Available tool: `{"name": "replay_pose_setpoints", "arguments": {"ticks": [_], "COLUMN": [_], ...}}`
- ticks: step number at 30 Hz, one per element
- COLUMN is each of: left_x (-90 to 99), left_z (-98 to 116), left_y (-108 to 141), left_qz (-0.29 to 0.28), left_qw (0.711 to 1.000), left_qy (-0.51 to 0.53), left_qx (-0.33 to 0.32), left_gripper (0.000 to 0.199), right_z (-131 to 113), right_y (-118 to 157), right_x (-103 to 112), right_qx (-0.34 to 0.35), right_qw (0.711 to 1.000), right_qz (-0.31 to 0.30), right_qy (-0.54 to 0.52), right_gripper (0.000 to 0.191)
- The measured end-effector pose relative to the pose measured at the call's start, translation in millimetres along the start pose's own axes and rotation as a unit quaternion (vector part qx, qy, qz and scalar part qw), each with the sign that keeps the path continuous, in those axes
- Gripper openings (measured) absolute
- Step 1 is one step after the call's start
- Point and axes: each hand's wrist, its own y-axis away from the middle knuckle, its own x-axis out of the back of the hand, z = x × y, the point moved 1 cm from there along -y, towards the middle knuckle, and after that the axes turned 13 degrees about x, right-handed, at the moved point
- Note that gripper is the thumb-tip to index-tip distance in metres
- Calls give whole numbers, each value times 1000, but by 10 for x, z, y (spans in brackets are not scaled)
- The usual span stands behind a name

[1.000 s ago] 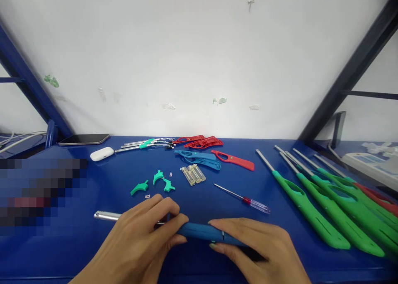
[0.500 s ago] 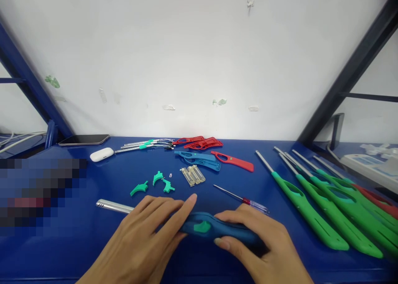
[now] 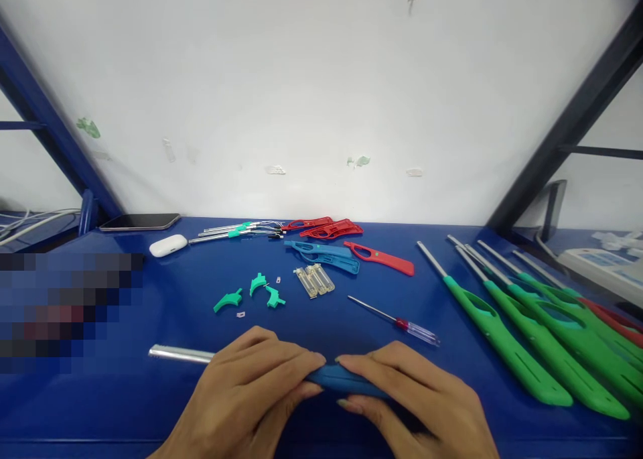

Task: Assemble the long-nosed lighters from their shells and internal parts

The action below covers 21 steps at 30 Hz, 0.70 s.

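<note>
Both hands grip a blue long-necked lighter (image 3: pixel 346 381) held level near the table's front edge. My left hand (image 3: pixel 251 385) wraps its front part, and the metal tube (image 3: pixel 181 354) sticks out to the left. My right hand (image 3: pixel 416 399) pinches the handle from the right, thumb below and fingers above. Much of the lighter's body is hidden under the fingers. Beyond my hands lie several green trigger pieces (image 3: pixel 228 301) and small metal bits (image 3: pixel 240 315). Clear fuel tanks (image 3: pixel 315 281) rest behind them. A screwdriver (image 3: pixel 402 323) with a clear handle lies beyond my right hand.
Several green lighters (image 3: pixel 507 345) lie side by side at the right. Farther back are blue shell halves (image 3: pixel 326 254), red shell halves (image 3: pixel 384 258) and metal tubes with wires (image 3: pixel 226 234). A white case (image 3: pixel 168 246) and a phone (image 3: pixel 140 222) sit at the back left.
The lighter has rolled so its green button no longer shows. My hands have come closer together along it, and my left fingers now press down on the body.
</note>
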Motion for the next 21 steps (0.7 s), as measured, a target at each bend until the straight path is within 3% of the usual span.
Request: {"name": "replay_pose_setpoints", "arguments": {"ticks": [5,9,12,17,21], "left_x": [-4,110,266,460,419], "left_z": [-11,-76,-204,-343,-360], "left_y": [66,47,25,-23,23], "left_qz": [-16,-13,-17,-53,-121], "left_qw": [1000,995,980,975,975], "left_qy": [9,-97,-194,-212,-186], "left_qx": [4,-5,41,25,3], "left_gripper": [26,25,52,30,25], "right_z": [-3,21,37,36,38], "right_y": [5,22,32,48,53], "right_x": [23,36,42,40,44], "right_qx": [39,22,-17,-35,-20], "right_qw": [999,999,999,998,999], "right_qz": [-11,-5,20,46,42], "right_qy": [36,35,41,36,28], "right_gripper": [23,24,22,21,21]}}
